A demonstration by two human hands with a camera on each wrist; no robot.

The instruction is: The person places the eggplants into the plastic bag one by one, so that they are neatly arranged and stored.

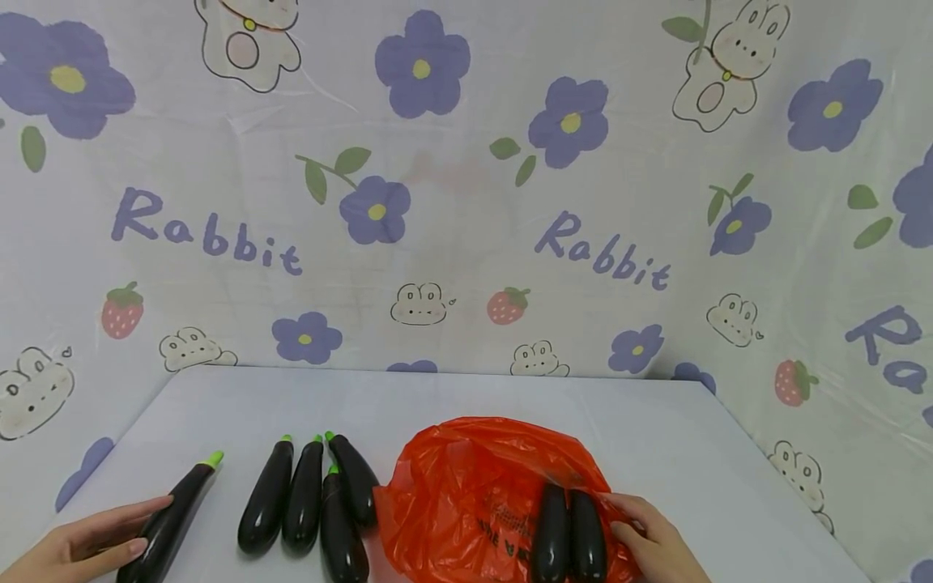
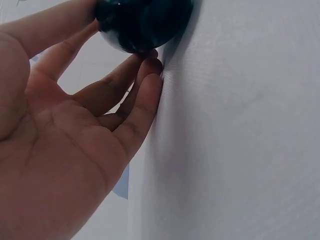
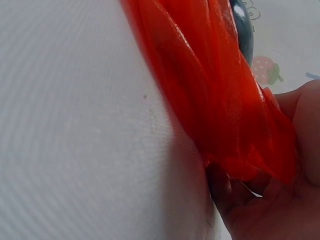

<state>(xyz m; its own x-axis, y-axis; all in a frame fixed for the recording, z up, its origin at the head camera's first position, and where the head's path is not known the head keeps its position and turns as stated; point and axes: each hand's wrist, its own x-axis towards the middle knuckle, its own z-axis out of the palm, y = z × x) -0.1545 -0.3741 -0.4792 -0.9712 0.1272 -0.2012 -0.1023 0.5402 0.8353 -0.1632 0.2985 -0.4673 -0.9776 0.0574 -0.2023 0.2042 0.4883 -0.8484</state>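
At the left of the table my left hand (image 1: 91,544) holds a dark eggplant (image 1: 181,512) between thumb and fingers, its green stem pointing away. In the left wrist view the rounded end of that eggplant (image 2: 145,22) shows at the fingertips. On the right, my right hand (image 1: 659,541) pinches the edge of a red plastic bag (image 1: 448,506). The right wrist view shows the bunched bag (image 3: 220,100) between thumb and fingers. Two eggplants (image 1: 551,534) lie side by side in the bag's opening, their far ends hidden.
Several more eggplants (image 1: 267,498) lie close together between my left hand and the bag, stems pointing away. One (image 1: 355,479) touches or nearly touches the bag's left edge. The white table (image 1: 627,421) ends at a patterned cloth backdrop (image 1: 452,259).
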